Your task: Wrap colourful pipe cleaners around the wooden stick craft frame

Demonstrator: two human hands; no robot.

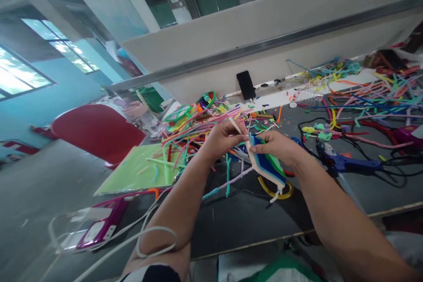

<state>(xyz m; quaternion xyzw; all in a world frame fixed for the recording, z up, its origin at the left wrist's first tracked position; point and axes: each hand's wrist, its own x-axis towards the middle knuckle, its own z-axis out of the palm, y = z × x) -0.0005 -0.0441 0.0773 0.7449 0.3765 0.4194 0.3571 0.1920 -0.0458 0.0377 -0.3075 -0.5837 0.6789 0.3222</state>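
My left hand [220, 141] pinches a cream pipe cleaner [235, 125], whose free end sticks up past the fingers. That strip runs down along the outer edge of a layered pipe-cleaner piece [269, 168] with bands of light blue, dark blue and green. My right hand [279, 147] grips the upper part of this piece between thumb and fingers, hiding some of it. At the bottom corner a short cream end pokes out. A yellow curved piece [287, 193] lies on the table just beneath. Below my left hand is a lilac and teal fuzzy stem [228, 183].
Loose coloured pipe cleaners [198, 130] are heaped behind my hands, with more [390, 92] at the right. A blue glue gun [357, 164] with black cords lies right. A phone [245, 85] leans on the partition. Left are a green sheet [128, 172], purple device [104, 224] and red chair [95, 130].
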